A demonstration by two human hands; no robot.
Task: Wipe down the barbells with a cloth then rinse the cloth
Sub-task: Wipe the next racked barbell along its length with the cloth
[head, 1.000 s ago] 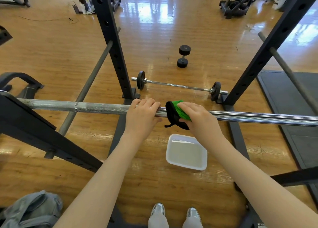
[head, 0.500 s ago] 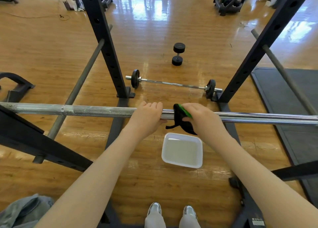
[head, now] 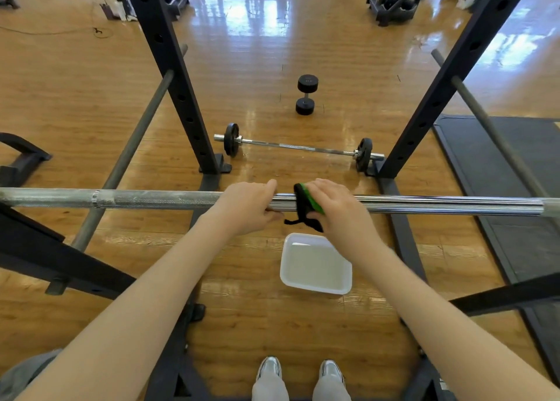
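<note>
Head view: left hand (head: 247, 207) clasps knurled steel barbell (head: 151, 199); right hand (head: 339, 210) wraps green-black cloth (head: 306, 205) round it.

Barbell (head: 151, 199) ends cut off (both edges); cloth (head: 304, 207) mostly under right hand (head: 339, 210).

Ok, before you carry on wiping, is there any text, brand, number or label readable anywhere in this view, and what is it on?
No text here can be read.
Dumbbell: faint marks on the upper head's end face, too small and blurred to read.
Rack base at the bottom right: a small pale sticker, cut off by the frame and unreadable.
Racked barbell, green and black cloth, white tub, floor barbell's plates: no lettering shows.
</note>
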